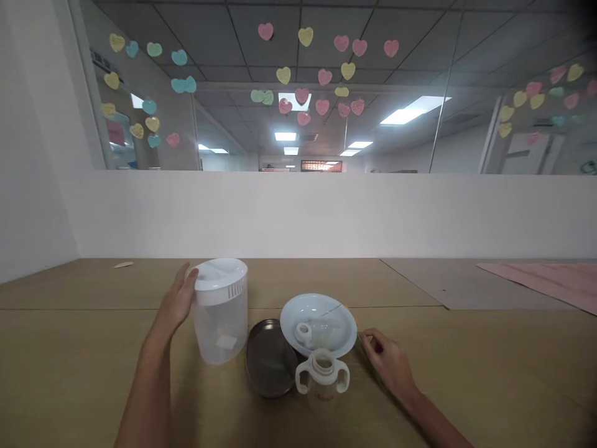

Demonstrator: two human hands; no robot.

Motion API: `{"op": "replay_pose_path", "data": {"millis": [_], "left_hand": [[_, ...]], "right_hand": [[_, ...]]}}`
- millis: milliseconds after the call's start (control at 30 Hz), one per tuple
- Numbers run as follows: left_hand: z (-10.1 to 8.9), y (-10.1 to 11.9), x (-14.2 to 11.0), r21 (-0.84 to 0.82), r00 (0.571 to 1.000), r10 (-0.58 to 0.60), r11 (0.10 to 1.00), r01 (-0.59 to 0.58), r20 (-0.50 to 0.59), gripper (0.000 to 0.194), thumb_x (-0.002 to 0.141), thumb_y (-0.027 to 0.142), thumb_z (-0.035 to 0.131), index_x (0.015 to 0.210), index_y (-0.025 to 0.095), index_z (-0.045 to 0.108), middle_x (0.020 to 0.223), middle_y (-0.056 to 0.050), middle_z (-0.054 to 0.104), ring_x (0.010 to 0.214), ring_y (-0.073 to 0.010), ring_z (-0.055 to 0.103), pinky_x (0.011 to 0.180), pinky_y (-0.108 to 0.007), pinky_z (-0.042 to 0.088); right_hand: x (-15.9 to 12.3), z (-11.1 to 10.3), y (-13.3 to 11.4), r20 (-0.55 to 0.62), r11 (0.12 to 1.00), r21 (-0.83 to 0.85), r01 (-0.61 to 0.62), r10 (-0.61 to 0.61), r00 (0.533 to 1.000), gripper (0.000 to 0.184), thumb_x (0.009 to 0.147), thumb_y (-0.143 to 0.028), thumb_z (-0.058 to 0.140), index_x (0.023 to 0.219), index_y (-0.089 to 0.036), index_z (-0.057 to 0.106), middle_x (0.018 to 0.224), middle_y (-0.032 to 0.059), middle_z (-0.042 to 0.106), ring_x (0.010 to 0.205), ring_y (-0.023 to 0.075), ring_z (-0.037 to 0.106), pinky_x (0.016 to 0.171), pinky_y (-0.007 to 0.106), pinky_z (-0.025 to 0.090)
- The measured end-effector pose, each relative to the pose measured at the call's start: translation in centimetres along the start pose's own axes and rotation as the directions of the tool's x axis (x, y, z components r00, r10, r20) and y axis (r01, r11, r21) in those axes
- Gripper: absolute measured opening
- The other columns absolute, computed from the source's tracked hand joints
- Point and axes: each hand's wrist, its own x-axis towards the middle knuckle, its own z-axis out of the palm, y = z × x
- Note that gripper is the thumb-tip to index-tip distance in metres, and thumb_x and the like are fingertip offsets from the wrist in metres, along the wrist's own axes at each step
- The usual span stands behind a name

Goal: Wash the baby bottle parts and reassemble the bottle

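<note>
Ahead of you at 12 o'clock, a glass partition carries paper hearts in pink, yellow and teal, with a ceiling of lit panels beyond it. Below it runs a low white wall, which meets the far edge of a tan wooden table. Toward 2 o'clock, a grey board and a pink sheet lie on the table, and at 10 o'clock there is a small pale wooden stick.

Your left hand is at about 11 o'clock, its fingers against the left side of the white lid of a translucent plastic pitcher. The pitcher stands upright, but you can't tell from this view whether your fingers are closed on it or only touching it.

Your right hand is at about 2 o'clock, fingers curled and just beside the rim of a shallow white bowl. You can't tell whether it is pinching anything.

A clear baby bottle lies on its side in the bowl. A dark metal dish sits against the bowl at its 8 o'clock side, and a two-handled bottle stands upright at its 6 o'clock side.
</note>
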Motion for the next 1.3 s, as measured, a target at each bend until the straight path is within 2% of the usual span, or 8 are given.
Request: {"op": "replay_pose_path", "data": {"millis": [100, 233, 367, 500, 667, 833, 1033, 1300], "left_hand": [[1.5, 0.3, 0.1, -0.214, 0.998, -0.06, 0.975, 0.051, -0.036, 0.053, 0.08, 0.047, 0.036, 0.125, 0.02, 0.044, 0.132, -0.007, 0.045, 0.119, -0.0257, 0.042, 0.1, -0.039, 0.031], [2.8, 1.7, -0.6, -0.265, 0.955, -0.125, 0.963, 0.05, -0.271, 0.043, 0.076, 0.037, 0.043, 0.112, 0.019, 0.057, 0.112, -0.007, 0.06, 0.104, -0.0249, 0.054, 0.092, -0.038, 0.04], [3.4, 4.2, -2.1, -0.061, 0.929, 0.074, 0.993, -0.103, -0.363, 0.042, 0.073, 0.033, 0.049, 0.114, 0.022, 0.056, 0.097, -0.005, 0.066, 0.091, -0.0257, 0.059, 0.084, -0.04, 0.044], [3.9, 6.9, -3.5, 0.064, 0.849, 0.316, 0.945, -0.32, -0.424, 0.05, 0.067, 0.028, 0.058, 0.117, 0.024, 0.051, 0.11, -0.006, 0.062, 0.099, -0.0283, 0.057, 0.086, -0.041, 0.044], [4.5, 8.6, -4.3, -0.042, 0.769, 0.329, 0.908, -0.418, -0.549, 0.057, 0.065, 0.021, 0.061, 0.12, 0.02, 0.046, 0.11, -0.009, 0.061, 0.1, -0.0271, 0.057, 0.085, -0.039, 0.046], [5.1, 8.9, -4.6, -0.092, 0.743, 0.345, 0.874, -0.477, -0.574, 0.055, 0.065, 0.019, 0.059, 0.118, 0.02, 0.047, 0.111, -0.009, 0.06, 0.1, -0.0261, 0.058, 0.083, -0.039, 0.048], [5.7, 9.3, -5.2, -0.023, 0.673, 0.451, 0.821, -0.57, -0.586, 0.057, 0.059, 0.019, 0.063, 0.115, 0.019, 0.05, 0.111, -0.009, 0.059, 0.097, -0.028, 0.058, 0.081, -0.038, 0.048], [6.1, 9.9, -5.5, 0.023, 0.623, 0.539, 0.766, -0.642, -0.567, 0.058, 0.057, 0.017, 0.063, 0.113, 0.019, 0.05, 0.112, -0.008, 0.059, 0.1, -0.0266, 0.057, 0.085, -0.037, 0.047]], "right_hand": [[-0.1, 0.3, 0.2, -0.01, 0.999, -0.02, 0.031, -0.031, 0.999, 0.043, 0.083, -0.05, 0.035, 0.075, -0.018, 0.062, 0.049, -0.001, 0.053, 0.045, 0.0118, 0.049, 0.049, 0.022, 0.037], [-0.2, 0.7, 0.4, -0.016, 0.997, -0.047, 0.063, -0.064, 0.998, 0.041, 0.084, -0.049, 0.036, 0.077, -0.018, 0.062, 0.05, -0.0008, 0.055, 0.044, 0.0114, 0.05, 0.05, 0.021, 0.036], [0.0, 0.7, 0.9, -0.057, 0.997, -0.073, 0.037, -0.041, 0.998, 0.041, 0.085, -0.047, 0.035, 0.078, -0.017, 0.063, 0.052, 0.0007, 0.058, 0.046, 0.0124, 0.052, 0.05, 0.022, 0.035], [0.4, 0.3, 1.2, -0.072, 0.998, -0.068, -0.004, -0.001, 0.997, 0.042, 0.084, -0.048, 0.035, 0.076, -0.017, 0.063, 0.051, 0.0012, 0.057, 0.045, 0.0124, 0.051, 0.049, 0.022, 0.034], [0.5, 0.3, 1.4, -0.07, 0.998, -0.064, -0.019, 0.015, 0.997, 0.042, 0.084, -0.047, 0.035, 0.075, -0.017, 0.062, 0.052, 0.0018, 0.058, 0.046, 0.0127, 0.052, 0.05, 0.022, 0.033], [0.4, 0.6, 1.7, -0.061, 0.997, -0.067, -0.022, 0.018, 0.998, 0.041, 0.083, -0.048, 0.037, 0.077, -0.017, 0.063, 0.052, 0.0015, 0.058, 0.046, 0.0124, 0.052, 0.05, 0.021, 0.033], [0.4, 0.5, 2.1, -0.041, 0.995, -0.1, -0.022, 0.018, 0.999, 0.042, 0.084, -0.047, 0.034, 0.073, -0.017, 0.062, 0.051, 0.0018, 0.058, 0.045, 0.0124, 0.051, 0.048, 0.021, 0.033], [0.4, 0.6, 2.3, 0.06, 0.986, -0.168, -0.002, 0.013, 0.998, 0.037, 0.084, -0.042, 0.034, 0.072, -0.019, 0.061, 0.053, 0.0016, 0.059, 0.045, 0.0126, 0.051, 0.047, 0.021, 0.03]]}}
